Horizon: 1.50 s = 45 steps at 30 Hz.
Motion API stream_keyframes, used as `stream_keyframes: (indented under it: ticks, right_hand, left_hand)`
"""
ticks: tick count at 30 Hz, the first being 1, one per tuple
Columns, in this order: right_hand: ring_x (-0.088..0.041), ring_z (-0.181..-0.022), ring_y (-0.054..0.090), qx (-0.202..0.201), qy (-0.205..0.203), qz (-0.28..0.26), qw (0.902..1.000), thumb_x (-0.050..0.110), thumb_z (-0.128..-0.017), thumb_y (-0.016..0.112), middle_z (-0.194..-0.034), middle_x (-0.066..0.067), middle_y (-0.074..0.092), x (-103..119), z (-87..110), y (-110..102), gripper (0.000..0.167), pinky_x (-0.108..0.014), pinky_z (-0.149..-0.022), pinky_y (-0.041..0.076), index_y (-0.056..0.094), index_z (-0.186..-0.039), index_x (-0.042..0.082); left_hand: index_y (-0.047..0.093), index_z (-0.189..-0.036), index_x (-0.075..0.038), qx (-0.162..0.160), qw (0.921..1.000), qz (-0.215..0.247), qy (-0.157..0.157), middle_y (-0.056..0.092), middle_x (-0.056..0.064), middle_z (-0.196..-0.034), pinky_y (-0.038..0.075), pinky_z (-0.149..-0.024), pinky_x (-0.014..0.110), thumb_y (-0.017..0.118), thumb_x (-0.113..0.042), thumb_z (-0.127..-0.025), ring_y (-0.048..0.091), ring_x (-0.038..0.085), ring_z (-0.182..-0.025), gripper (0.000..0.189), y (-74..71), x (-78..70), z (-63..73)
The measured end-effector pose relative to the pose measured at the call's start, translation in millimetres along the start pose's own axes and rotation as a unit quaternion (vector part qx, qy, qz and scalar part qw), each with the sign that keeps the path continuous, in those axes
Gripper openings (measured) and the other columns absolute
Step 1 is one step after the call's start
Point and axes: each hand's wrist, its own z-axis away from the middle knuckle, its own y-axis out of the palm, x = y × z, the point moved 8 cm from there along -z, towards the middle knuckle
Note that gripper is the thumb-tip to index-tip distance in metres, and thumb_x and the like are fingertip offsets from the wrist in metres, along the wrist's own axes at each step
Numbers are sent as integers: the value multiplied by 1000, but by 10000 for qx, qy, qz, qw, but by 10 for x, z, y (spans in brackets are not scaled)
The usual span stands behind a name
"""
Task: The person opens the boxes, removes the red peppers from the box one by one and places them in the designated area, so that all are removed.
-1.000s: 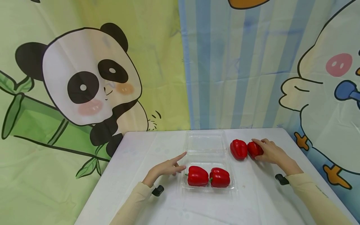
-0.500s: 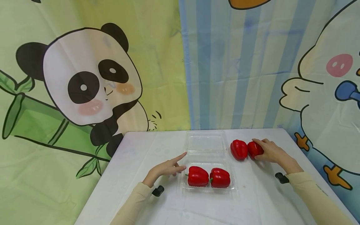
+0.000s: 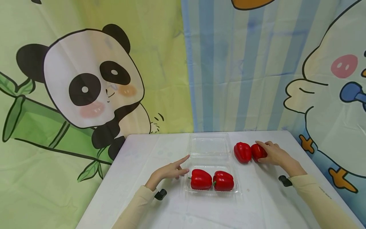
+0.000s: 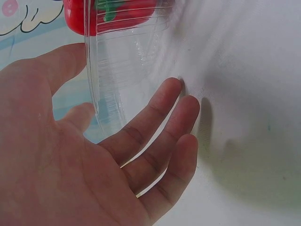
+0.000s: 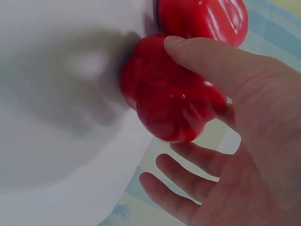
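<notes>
A clear plastic clamshell box (image 3: 211, 192) lies unfolded on the table, its lid (image 3: 209, 144) laid back toward the wall. Two red bell peppers (image 3: 201, 179) (image 3: 223, 181) sit side by side in its base. My left hand (image 3: 170, 170) is at the box's left side, thumb and index finger at the rim; in the left wrist view its other fingers (image 4: 164, 136) extend loosely over the table. Right of the lid, my right hand (image 3: 274, 153) holds a red bell pepper (image 5: 164, 103) between thumb and fingers. Another bell pepper (image 3: 242, 152) stands just left of it.
The table (image 3: 160, 203) has a white covering, and its far edge meets a cartoon-printed curtain (image 3: 211, 63). Both wrists wear small black cameras (image 3: 160, 194) (image 3: 285, 181) under the cuffs.
</notes>
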Motion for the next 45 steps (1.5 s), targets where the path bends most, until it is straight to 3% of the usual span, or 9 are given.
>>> stream_keyframes:
  ticks: [11, 45]
  right_hand:
    - [-56, -118, 44, -212, -135, 174, 9995, 29, -80, 84, -133, -35, 45, 32, 10, 6, 86, -63, -84, 53, 39, -149, 5]
    - [-57, -119, 42, -245, -167, 149, 9994, 31, -78, 86, -136, -36, 42, 47, 13, 17, 90, -65, -86, 52, 38, -149, 4]
  left_hand:
    - [17, -161, -40, 4, 10000, -18, -47, 71, 6, -107, 51, -80, 41, 58, -51, -97, 66, 23, -85, 76, 5, -15, 16]
    - [18, -160, -42, -10, 10000, 16, 81, 69, 5, -101, 50, -79, 38, 59, -53, -97, 66, 23, -81, 76, 1, 26, -30]
